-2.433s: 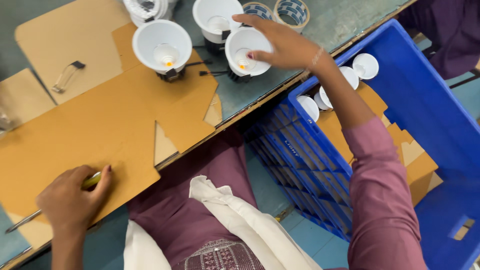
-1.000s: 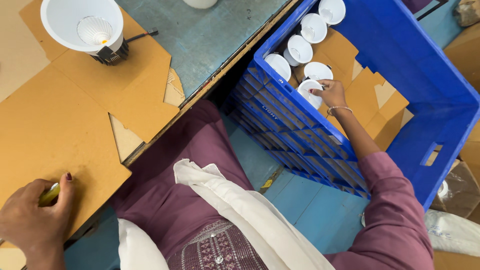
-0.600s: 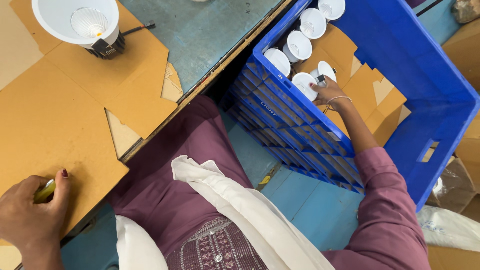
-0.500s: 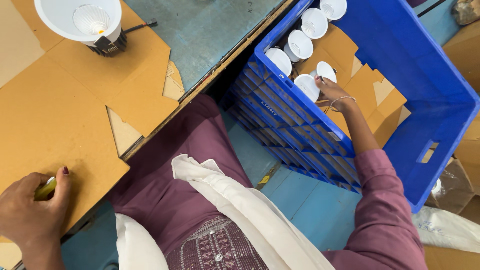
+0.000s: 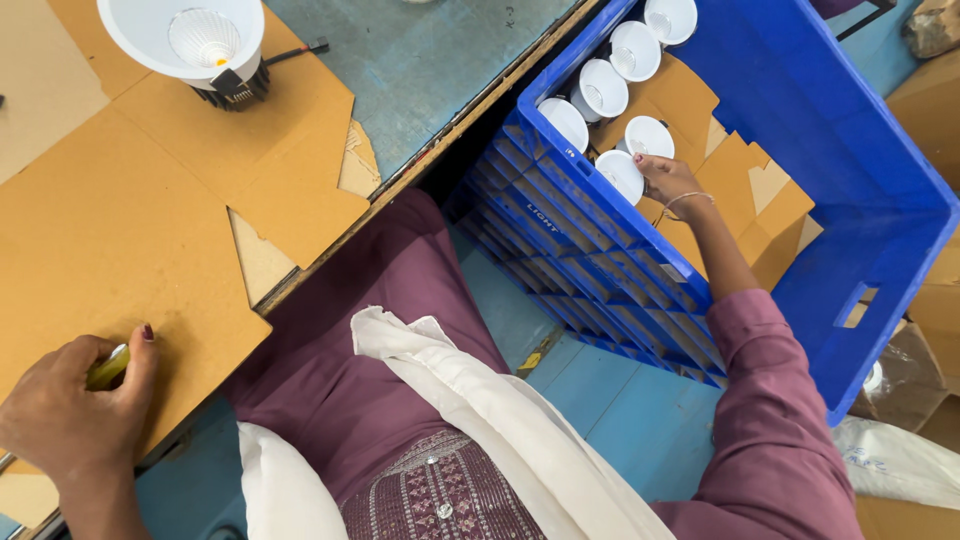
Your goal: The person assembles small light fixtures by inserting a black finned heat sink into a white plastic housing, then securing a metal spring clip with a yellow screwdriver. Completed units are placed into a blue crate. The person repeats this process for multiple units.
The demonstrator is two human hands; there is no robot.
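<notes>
My right hand (image 5: 668,180) reaches into the blue crate (image 5: 850,150) and grips a white round lamp fitting (image 5: 620,175) beside the crate's near wall. Several more white fittings (image 5: 600,88) stand in a row on cardboard sheets (image 5: 740,200) inside the crate. My left hand (image 5: 75,410) rests on the cardboard-covered bench (image 5: 110,230) at the lower left, closed around a yellow-green tool handle (image 5: 106,367). One white fitting with a black base (image 5: 195,45) sits on the bench at the top.
Bare grey-green tabletop (image 5: 430,50) shows beyond the cardboard. My lap in maroon cloth with a white scarf (image 5: 470,410) fills the middle. The floor is blue. Brown boxes (image 5: 930,290) and a white bag (image 5: 900,460) lie right of the crate.
My right hand carried a white fitting from the bench into the crate and has set it down by the others. The left hand has stayed on the tool.
</notes>
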